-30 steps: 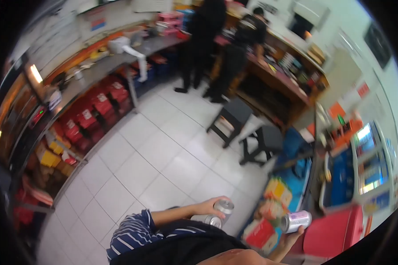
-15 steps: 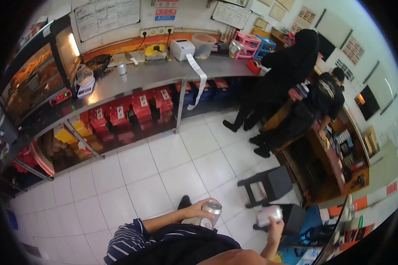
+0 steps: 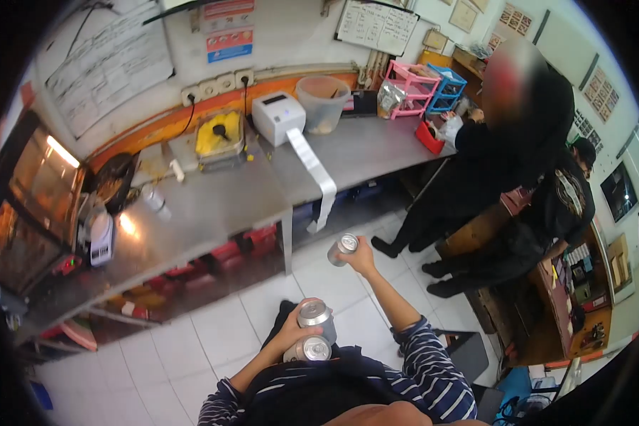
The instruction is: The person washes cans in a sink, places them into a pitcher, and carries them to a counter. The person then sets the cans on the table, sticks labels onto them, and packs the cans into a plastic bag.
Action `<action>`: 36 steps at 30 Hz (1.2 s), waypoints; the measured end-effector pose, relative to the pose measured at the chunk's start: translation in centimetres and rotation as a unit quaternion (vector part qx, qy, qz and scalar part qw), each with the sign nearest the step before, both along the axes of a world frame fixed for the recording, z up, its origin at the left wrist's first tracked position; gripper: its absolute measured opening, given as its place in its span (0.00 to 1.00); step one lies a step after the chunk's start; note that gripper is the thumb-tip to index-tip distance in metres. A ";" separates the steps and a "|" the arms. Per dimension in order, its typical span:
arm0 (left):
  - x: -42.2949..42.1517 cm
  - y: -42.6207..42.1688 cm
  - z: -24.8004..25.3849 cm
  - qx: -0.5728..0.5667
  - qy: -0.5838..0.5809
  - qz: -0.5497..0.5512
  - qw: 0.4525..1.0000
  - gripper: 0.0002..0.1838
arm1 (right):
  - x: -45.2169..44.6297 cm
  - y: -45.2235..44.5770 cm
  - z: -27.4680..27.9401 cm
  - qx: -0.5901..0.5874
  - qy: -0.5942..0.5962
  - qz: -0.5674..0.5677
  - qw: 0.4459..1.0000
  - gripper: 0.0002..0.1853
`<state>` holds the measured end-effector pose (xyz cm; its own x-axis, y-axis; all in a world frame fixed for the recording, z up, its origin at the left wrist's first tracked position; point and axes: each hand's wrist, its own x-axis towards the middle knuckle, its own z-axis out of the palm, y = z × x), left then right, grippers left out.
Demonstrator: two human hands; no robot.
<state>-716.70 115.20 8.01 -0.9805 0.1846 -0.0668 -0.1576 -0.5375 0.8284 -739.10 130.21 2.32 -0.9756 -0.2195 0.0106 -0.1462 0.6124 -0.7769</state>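
From my feed, the fingers of the L hand [image 3: 285, 335] are curled round two cans at waist height, upper can [image 3: 315, 317] against lower can [image 3: 309, 348], both close to the dark apron [image 3: 319, 396]. One hand spanning two smooth cans is the weak spot, imo: if the grip eases or the torso twists, the lower can could slip to the tiled floor [image 3: 192, 341]. The R hand [image 3: 361, 257], arm out, grasps a single can [image 3: 342, 250], tilted, w/ nothing under it but floor; a loose pinch could drop it. Beyond, the paper strip [image 3: 316, 167] hangs off the steel counter [image 3: 227, 202] from the printer [image 3: 278, 118]; a careless swing might snag it. Person in black [image 3: 504, 145] stands nearby, so an elbow bump's possible.
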 end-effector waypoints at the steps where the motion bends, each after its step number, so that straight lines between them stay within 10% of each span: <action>1: -2.8 -1.1 0.1 -0.005 -0.017 0.001 1.000 0.32 | -3.0 -1.4 -0.2 -0.002 0.002 -0.006 1.000 0.40; 12: -30.3 -6.1 -2.0 -0.116 0.003 0.036 0.993 0.31 | -38.7 -5.0 -4.1 0.137 -0.133 -0.187 0.964 0.38; 17: -41.2 -3.9 1.0 -0.128 -0.087 0.110 0.982 0.32 | -46.2 -2.9 -3.4 0.144 0.156 -0.132 0.968 0.37; 18: -43.6 -3.4 0.9 -0.142 -0.097 0.116 0.978 0.31 | -46.6 -1.6 -3.1 -0.019 0.297 0.073 0.952 0.36; 20: -48.1 -2.4 0.5 -0.130 -0.030 0.098 0.986 0.30 | -42.9 -0.4 6.9 -0.285 -0.220 0.401 0.842 0.29; 24: -53.8 0.0 0.1 -0.139 -0.105 0.052 0.983 0.28 | -40.5 -0.2 11.5 -0.272 0.050 0.614 0.739 0.30; 32: -61.7 2.0 -4.3 0.023 -0.340 0.049 0.939 0.26 | -46.5 3.6 8.4 -0.171 -0.078 0.507 0.841 0.34; 36: -72.0 2.4 -9.9 -0.458 -0.093 0.209 0.859 0.37 | -51.3 5.2 2.4 0.054 -0.084 0.294 0.951 0.36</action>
<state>-788.72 117.58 -1.92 -0.9053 -0.3939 -0.1589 -0.2848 0.2856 0.9151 -790.37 135.44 4.73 -0.6705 -0.7177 -0.1880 -0.3674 0.5414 -0.7562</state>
